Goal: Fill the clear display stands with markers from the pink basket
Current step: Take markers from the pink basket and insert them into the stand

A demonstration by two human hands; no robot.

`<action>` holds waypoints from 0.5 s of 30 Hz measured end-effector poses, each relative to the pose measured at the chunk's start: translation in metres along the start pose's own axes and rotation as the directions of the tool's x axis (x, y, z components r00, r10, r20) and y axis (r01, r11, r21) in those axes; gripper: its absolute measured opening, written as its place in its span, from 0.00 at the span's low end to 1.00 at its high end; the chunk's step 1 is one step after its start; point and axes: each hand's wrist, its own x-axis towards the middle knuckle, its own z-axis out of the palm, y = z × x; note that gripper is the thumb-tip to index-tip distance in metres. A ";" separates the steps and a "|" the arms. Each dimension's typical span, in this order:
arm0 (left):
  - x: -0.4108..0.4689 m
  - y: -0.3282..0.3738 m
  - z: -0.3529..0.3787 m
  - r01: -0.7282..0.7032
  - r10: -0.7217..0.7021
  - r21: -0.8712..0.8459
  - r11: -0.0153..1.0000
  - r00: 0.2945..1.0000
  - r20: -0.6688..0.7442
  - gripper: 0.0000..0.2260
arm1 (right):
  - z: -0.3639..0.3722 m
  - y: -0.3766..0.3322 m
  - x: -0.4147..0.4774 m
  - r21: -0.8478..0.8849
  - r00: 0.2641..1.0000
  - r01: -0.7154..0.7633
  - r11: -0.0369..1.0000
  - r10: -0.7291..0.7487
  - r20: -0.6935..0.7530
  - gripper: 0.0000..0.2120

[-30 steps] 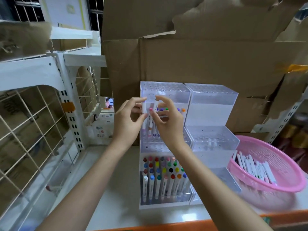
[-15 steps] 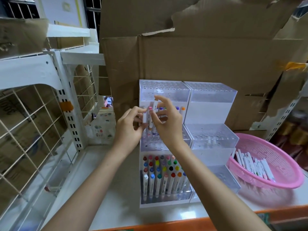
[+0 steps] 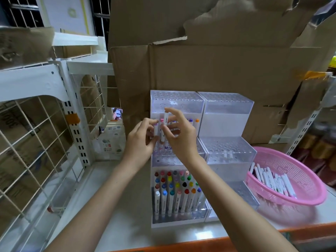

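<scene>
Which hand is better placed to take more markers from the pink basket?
Probably the right hand: the pink basket lies on its side. The left hand would have to cross the right arm. Both hands hold markers now.

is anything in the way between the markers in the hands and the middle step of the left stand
Nothing visible blocks them. The left hand and right hand hold their markers just above that step, whose front holes look free. The few standing markers there are along its back, behind the hands.
</scene>
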 end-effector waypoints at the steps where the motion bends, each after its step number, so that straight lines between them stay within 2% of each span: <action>1: 0.000 0.000 -0.001 -0.013 0.013 0.002 1.000 1.000 -0.004 0.17 | -0.001 0.000 0.000 0.002 1.000 -0.001 1.000 0.001 0.015 0.19; 7: 0.001 0.000 -0.004 -0.039 0.039 0.001 0.999 0.999 -0.016 0.15 | -0.002 0.000 0.002 -0.014 0.997 0.030 0.999 -0.029 0.078 0.20; 11: 0.001 0.001 -0.004 -0.054 0.054 0.003 0.999 0.998 -0.023 0.19 | -0.005 0.002 0.003 -0.031 0.992 0.065 0.997 -0.061 0.113 0.24; 15: 0.001 0.000 -0.007 -0.071 0.072 0.008 0.997 0.997 -0.037 0.20 | -0.007 -0.001 0.000 -0.003 0.993 0.033 0.999 -0.033 0.115 0.26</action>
